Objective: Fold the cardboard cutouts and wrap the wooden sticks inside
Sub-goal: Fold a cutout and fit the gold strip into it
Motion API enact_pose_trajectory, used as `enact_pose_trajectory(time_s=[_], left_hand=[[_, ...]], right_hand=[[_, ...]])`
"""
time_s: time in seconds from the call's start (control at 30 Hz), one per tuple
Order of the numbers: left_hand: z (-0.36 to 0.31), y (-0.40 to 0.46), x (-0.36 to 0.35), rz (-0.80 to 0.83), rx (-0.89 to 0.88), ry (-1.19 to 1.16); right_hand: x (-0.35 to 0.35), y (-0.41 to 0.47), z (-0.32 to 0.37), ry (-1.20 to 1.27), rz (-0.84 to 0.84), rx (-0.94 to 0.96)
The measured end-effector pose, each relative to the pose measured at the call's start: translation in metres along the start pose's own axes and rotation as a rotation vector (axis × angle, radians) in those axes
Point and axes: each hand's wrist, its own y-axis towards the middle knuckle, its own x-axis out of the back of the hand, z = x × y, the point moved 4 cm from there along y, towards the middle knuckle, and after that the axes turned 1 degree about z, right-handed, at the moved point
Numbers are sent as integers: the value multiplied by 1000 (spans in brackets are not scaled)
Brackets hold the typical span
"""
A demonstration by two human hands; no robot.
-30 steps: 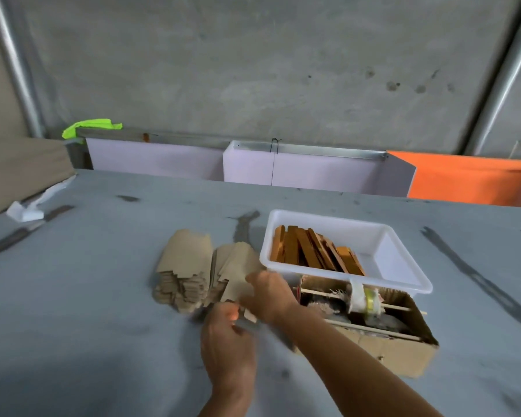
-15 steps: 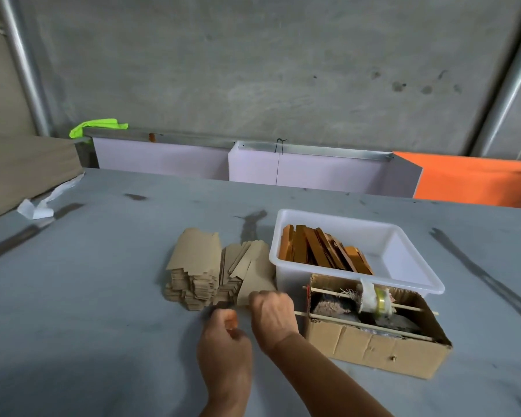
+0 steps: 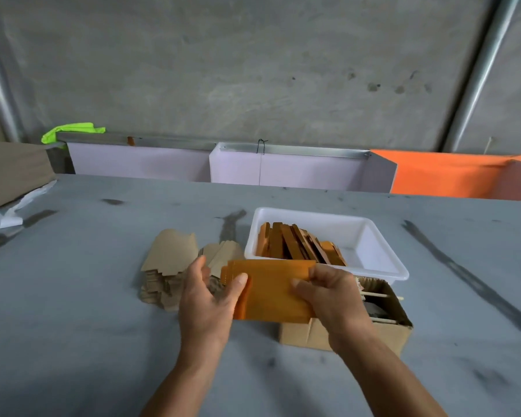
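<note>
Here both hands pinch one orange cardboard cutout (image 3: 271, 291) above the table (image 3: 73, 296), left hand (image 3: 206, 299) and right hand (image 3: 328, 296) at opposite ends (thumbs on top), so crease squarely before taking wooden sticks (image 3: 370, 294) from the box (image 3: 343, 335).

Grey worktop (image 3: 73, 296), scuffed, dark streaks at right, centre-back and far left. Directly on it: stack of brown cardboard cutouts (image 3: 169, 266) centre-left; white plastic tray (image 3: 373, 245) just right of the stack, orange-brown wooden sticks (image 3: 292, 245) piled in its left half; open cardboard box (image 3: 343, 335) touching the tray's near edge, thin skewers across its top; crumpled white scrap (image 3: 3, 216) at far left edge.
</note>
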Motion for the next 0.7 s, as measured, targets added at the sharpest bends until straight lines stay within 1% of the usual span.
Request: enact_pose_trajectory(time_s=[0.03,0.07,0.1,0.17,0.3,0.4,0.47,0.53,0.57,0.63,0.7], left_hand=[[-2,-1,-5,73,42,-76],[-4,-3,-11,146,82,-162],[-4,-6,-18,204,119,-235],[-4,-13,-30,277,171,-301],[-3,-31,-49,362,181,-346],[-3,-41,-55,406,113,-334],[-6,-47,-56,429,11,-312],[-8,-52,-54,430,-145,-221],[-8,-56,-51,421,-251,-143],[-8,-65,-46,396,-530,68],[-2,-81,-45,448,-800,269]], right_hand=[[8,-5,-6,80,23,-85],[16,-10,-11,114,29,-130],[23,-14,-15,129,29,-159],[37,-23,-22,148,7,-191],[61,-30,-34,201,-47,-196],[75,-33,-42,237,-57,-115],[82,-36,-44,237,-47,-25],[88,-40,-47,146,-62,111],[91,-44,-49,57,-74,196],[95,-55,-54,-206,-123,394],[96,-69,-60,-482,-143,624]])
